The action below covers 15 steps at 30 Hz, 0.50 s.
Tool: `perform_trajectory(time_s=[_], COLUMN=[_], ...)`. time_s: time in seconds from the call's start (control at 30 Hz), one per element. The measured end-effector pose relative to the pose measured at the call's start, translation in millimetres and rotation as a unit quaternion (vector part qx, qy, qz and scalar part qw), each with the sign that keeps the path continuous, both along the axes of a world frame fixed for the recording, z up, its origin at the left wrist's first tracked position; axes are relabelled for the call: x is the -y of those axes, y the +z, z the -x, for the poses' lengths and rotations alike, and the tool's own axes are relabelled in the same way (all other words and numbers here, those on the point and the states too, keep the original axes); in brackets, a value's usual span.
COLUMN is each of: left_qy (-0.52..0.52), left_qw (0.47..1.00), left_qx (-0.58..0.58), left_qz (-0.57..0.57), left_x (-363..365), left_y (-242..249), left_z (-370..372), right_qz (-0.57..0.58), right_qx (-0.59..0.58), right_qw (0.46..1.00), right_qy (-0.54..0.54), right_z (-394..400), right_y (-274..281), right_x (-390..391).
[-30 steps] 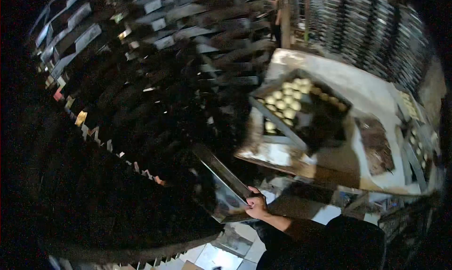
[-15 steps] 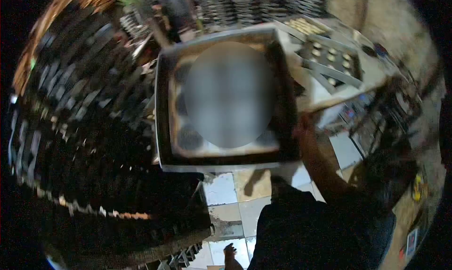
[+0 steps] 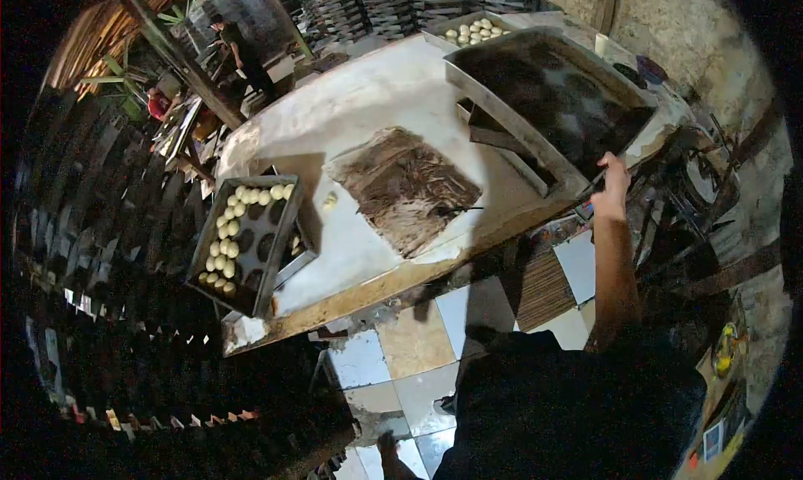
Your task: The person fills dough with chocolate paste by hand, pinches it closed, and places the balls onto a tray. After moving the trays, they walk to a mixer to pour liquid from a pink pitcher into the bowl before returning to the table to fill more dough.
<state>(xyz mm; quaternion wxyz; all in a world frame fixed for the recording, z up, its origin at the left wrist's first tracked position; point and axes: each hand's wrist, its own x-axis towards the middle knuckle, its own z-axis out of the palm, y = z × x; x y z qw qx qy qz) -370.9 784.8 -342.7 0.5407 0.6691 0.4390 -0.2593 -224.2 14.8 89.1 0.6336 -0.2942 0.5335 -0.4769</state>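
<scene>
My right hand (image 3: 613,183) is closed on the near corner of a large, deep metal baking tray (image 3: 523,116). The tray bears dark round marks inside and rests tilted on top of another metal tray (image 3: 506,154), at the right of the table. Low in the view hangs my left hand (image 3: 388,445), small and in shadow, away from the trays. It looks bare, its fingers loosely apart. On the left of the table, a tray (image 3: 280,250) holds several pale dough balls (image 3: 224,247) along two sides.
The pale table (image 3: 385,78) carries a worn brown sheet (image 3: 414,187) and a loose dough piece (image 3: 329,200). Another tray of dough balls (image 3: 474,33) stands at the back. Two people (image 3: 238,53) are farther off at left. Stacked wood (image 3: 109,229) lines the left side.
The large tray has moved from in front of me to the right and now lies over the tray there. The table and left tray have come into sight. My left hand has dropped away from it.
</scene>
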Motion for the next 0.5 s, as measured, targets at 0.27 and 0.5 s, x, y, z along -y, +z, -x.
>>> perform_trajectory(time_s=[0.27, 0.5], left_qy=[-0.341, -0.316], left_qw=[0.723, 0.9], left_qx=[0.57, 0.255], left_qz=[-0.189, -0.159], left_x=[107, 122], left_y=[3, 26], left_z=[-91, -60], right_qz=[0.137, 0.182], right_qx=[0.071, -0.34], right_qw=[0.988, 0.913], right_qy=[0.006, 0.128], right_z=[-36, -33], right_y=[-115, -139], right_x=[136, 131])
